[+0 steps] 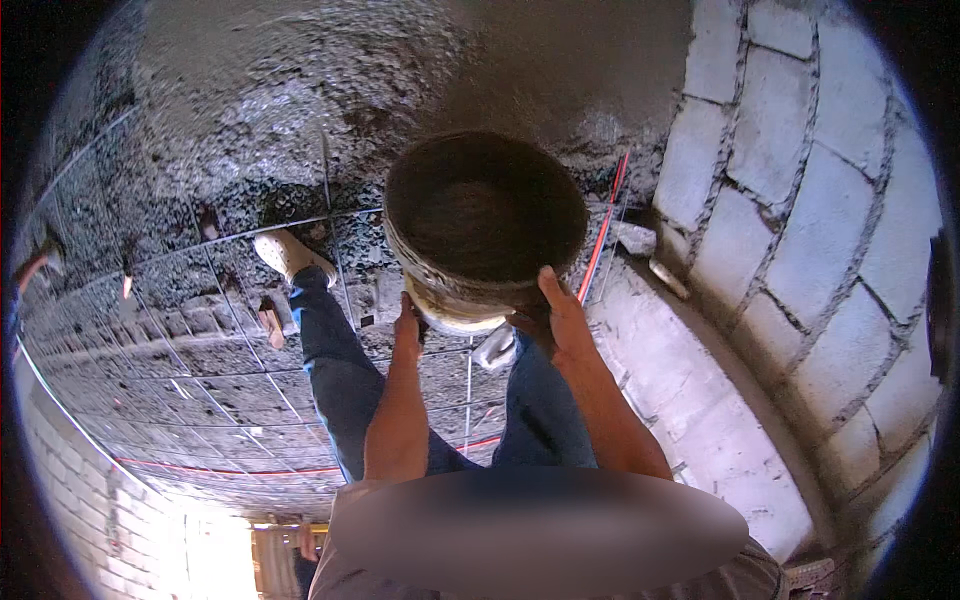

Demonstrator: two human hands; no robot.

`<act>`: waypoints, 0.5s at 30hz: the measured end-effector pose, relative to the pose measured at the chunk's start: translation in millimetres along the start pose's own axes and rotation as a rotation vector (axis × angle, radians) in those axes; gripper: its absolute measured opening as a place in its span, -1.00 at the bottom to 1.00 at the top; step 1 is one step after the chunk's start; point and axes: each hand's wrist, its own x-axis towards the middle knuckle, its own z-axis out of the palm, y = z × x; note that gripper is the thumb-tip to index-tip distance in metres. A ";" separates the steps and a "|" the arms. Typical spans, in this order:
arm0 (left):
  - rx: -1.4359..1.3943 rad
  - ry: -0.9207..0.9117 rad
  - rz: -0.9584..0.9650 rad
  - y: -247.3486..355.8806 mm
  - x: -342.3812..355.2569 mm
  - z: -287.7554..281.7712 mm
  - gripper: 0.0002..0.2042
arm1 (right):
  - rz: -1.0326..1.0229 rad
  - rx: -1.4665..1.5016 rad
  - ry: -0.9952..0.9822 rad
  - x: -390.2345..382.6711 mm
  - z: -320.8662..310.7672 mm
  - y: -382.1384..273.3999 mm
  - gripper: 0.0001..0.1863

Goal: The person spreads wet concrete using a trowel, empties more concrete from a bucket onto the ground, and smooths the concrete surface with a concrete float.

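Observation:
A mortar-coated round bucket (480, 210), dark inside, is held in front of me between both hands. My left hand (410, 322) grips its lower left side. My right hand (555, 305) grips the near right side, thumb at the rim. Below it are my jeans-clad legs, with my left white shoe (290, 250) on gravel and wire mesh and my other shoe (492, 348) partly hidden behind the bucket. Wet grey concrete (560, 60) spreads beyond the bucket.
A steel mesh grid (250, 370) covers the left ground, with red conduit (614, 215) near the bucket's right. A block wall (775, 220) and pale slab (700, 420) line the right. Another person is partly visible by a bright opening (205, 545) at lower left.

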 end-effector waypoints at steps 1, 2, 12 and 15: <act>0.110 0.086 -0.002 14.1 2.8 -16.9 -0.41 | 0.012 0.029 0.003 16.3 3.3 5.5 -0.37; 0.101 0.033 0.011 22.8 3.4 -30.8 -0.38 | 0.040 0.066 -0.021 34.0 5.3 11.3 -0.38; 0.247 0.015 -0.084 75.6 24.4 -61.1 -0.45 | 0.219 -0.017 -0.110 118.5 7.2 17.6 -0.38; 0.167 -0.003 -0.220 51.8 28.1 -39.3 -0.45 | -0.135 -0.684 -0.053 119.9 -34.2 23.7 -0.31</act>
